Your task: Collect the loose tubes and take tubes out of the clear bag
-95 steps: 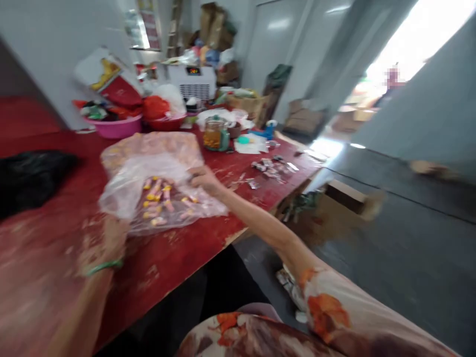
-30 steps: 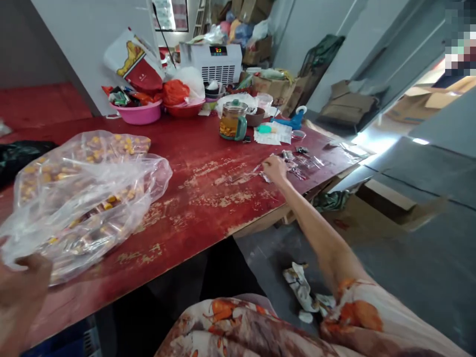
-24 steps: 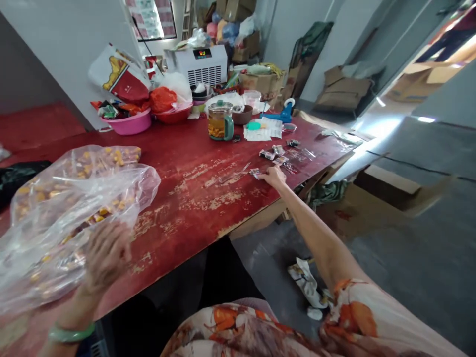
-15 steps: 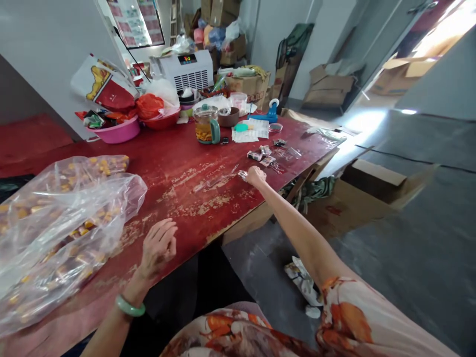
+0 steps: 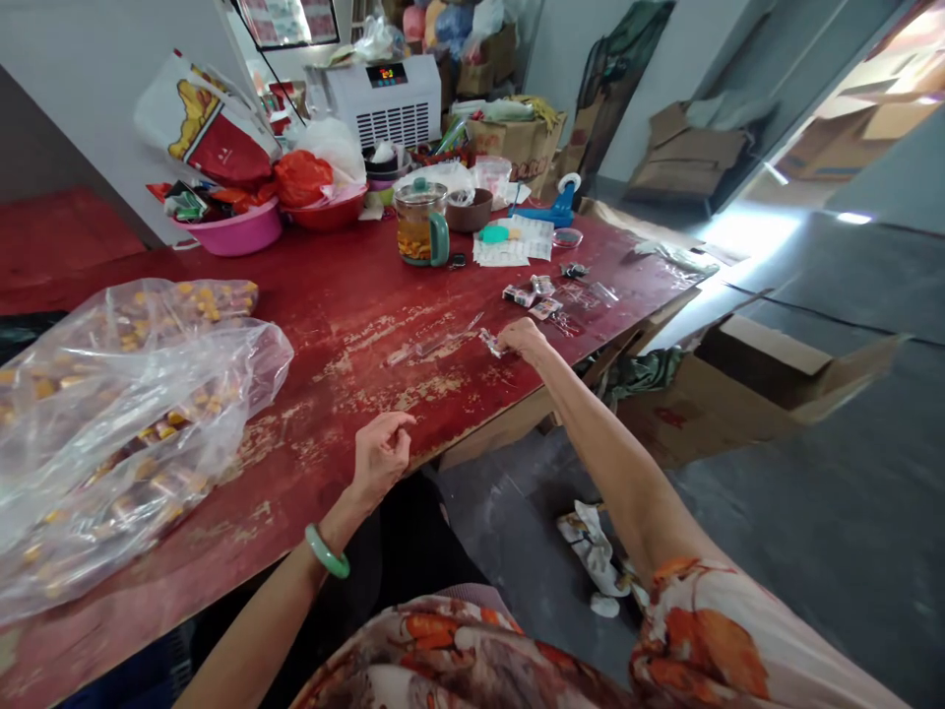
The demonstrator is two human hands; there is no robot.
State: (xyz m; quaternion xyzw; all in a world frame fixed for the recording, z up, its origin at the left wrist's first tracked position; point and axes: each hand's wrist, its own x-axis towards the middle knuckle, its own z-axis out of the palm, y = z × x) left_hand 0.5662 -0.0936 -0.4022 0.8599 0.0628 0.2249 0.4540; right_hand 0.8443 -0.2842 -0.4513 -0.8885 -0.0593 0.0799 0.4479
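Observation:
My right hand (image 5: 523, 340) is closed at the table's right side, its fingertips on a small clear plastic packet (image 5: 491, 343). Just beyond it lie several small packets (image 5: 544, 309) and thin clear pieces. My left hand (image 5: 382, 451) hovers by the near edge of the red table (image 5: 325, 295), fingers curled but apart, with nothing seen in it. A green bangle (image 5: 327, 551) circles that wrist. Clear thin strips (image 5: 435, 345) lie on the worn tabletop between the hands and the glass teapot (image 5: 420, 225).
Large clear bags of yellow-and-brown pieces (image 5: 140, 414) cover the left of the table. At the back stand a pink basin (image 5: 232, 232), a red basin (image 5: 325, 213), a brown bowl (image 5: 469, 211) and a blue tape dispenser (image 5: 553, 209). An open cardboard box (image 5: 738, 394) sits right of the table.
My left hand has moved right and slightly up, away from the bags. My right hand stays beside the small packet, slightly farther right in view. The camera view has shifted a little.

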